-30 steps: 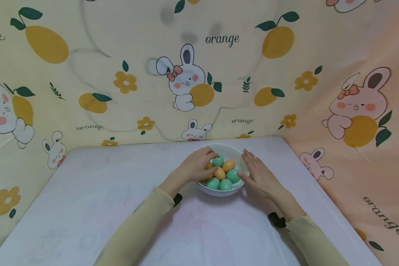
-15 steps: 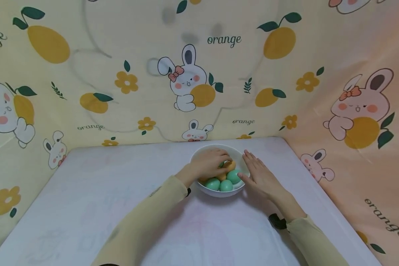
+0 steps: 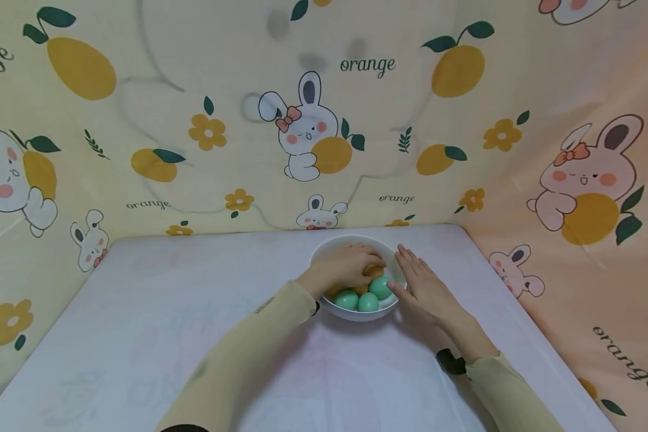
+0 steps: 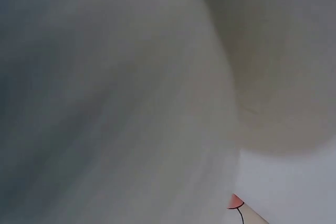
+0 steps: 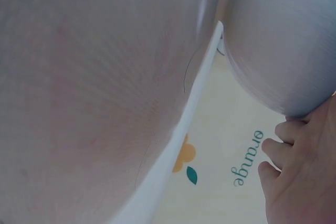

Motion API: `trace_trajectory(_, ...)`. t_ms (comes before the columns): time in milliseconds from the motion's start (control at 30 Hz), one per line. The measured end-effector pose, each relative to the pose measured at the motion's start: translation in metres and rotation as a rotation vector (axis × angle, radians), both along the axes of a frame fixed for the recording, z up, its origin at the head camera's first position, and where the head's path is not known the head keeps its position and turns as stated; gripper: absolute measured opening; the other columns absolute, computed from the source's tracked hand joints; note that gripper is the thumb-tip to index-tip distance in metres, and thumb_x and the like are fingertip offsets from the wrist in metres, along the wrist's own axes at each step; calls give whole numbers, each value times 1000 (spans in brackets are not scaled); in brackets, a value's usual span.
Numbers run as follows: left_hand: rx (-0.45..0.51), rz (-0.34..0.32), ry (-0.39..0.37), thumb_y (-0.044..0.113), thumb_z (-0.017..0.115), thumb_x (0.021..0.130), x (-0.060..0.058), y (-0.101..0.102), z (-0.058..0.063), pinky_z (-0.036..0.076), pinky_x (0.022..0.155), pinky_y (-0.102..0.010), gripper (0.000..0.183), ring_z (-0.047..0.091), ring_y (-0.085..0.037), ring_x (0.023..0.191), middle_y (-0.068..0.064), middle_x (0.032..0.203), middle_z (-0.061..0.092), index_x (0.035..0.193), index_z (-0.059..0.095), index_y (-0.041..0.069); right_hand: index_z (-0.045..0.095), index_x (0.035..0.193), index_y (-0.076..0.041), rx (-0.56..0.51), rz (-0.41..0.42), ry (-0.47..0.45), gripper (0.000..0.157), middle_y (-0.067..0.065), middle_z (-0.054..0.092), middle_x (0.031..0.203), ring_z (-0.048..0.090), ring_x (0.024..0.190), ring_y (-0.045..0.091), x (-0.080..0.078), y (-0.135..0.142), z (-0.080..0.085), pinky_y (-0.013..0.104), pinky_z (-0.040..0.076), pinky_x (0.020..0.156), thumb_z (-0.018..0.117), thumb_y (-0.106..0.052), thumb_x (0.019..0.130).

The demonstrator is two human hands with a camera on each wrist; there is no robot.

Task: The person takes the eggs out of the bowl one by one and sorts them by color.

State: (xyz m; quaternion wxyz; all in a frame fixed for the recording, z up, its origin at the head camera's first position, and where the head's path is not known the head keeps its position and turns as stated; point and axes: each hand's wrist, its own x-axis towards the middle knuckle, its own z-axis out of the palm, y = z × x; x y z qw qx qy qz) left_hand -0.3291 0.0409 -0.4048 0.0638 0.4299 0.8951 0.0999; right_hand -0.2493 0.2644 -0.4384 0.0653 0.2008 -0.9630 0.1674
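Observation:
A white bowl [image 3: 324, 247] holding green and orange eggs stands near the back of the table. My left hand [image 3: 345, 267] reaches over its left side, with fingers and thumb curled round an orange egg [image 3: 375, 272]; the hand hides part of the contents. Two green eggs [image 3: 346, 299] lie at the bowl's front, and another green egg [image 3: 380, 287] is at its right. Straight fingers of my right hand [image 3: 423, 288] rest along the right rim. In the right wrist view, that hand's fingers [image 5: 275, 150] touch the bowl's outer wall [image 5: 286, 40]. The left wrist view is mostly blurred.
A white cloth covers the table [image 3: 194, 324]. Behind and to the right hangs a patterned curtain [image 3: 221, 72] with rabbits and oranges. The table's back edge runs close behind the bowl.
My left hand has moved right and deeper into the bowl, over the back green egg and onto an orange egg. The right hand has stayed at the rim.

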Motion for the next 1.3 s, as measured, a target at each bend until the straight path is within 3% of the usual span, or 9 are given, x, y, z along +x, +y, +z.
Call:
trace_trajectory(167,-8,2,-50,25,69,97,-4,2,0,36,120,-34,47,51,-16,136,3,147,59,144,65,20,18,163,3,3,2,-2,84,17,10,173,13,158,40,0,0,1,57,14,127,44,-54,108)
trace_trajectory(300,-36,2,-48,25,69,97,-5,1,-1,42,115,-36,47,54,-15,127,2,143,62,144,65,21,18,163,3,5,0,-1,84,17,10,173,13,158,40,-1,0,1,57,14,127,44,-53,108)
trace_trajectory(567,-37,14,-30,25,70,97,-4,-1,-6,39,117,-41,48,52,-16,131,1,144,62,145,63,21,17,164,2,3,-4,-9,84,15,9,174,11,159,39,-1,1,-2,56,13,127,44,-54,108)
trace_trajectory(733,-15,1,-21,26,73,96,-6,-4,-6,42,113,-37,50,54,-17,125,0,141,63,144,64,18,18,164,2,1,-1,0,83,15,9,174,12,159,38,0,0,-2,56,13,127,44,-53,108)
trace_trajectory(867,22,-7,-25,28,75,95,-7,-7,-5,44,109,-31,52,56,-16,122,-1,140,63,144,63,16,19,164,3,1,0,0,83,15,9,174,12,159,38,-1,0,-2,56,13,127,44,-53,108)
trace_trajectory(1300,112,13,-4,35,70,98,2,-14,5,41,116,-32,55,53,-18,133,-2,147,58,148,59,14,18,164,3,4,-5,-13,83,15,9,174,11,159,38,-2,0,-1,56,13,127,43,-54,108)
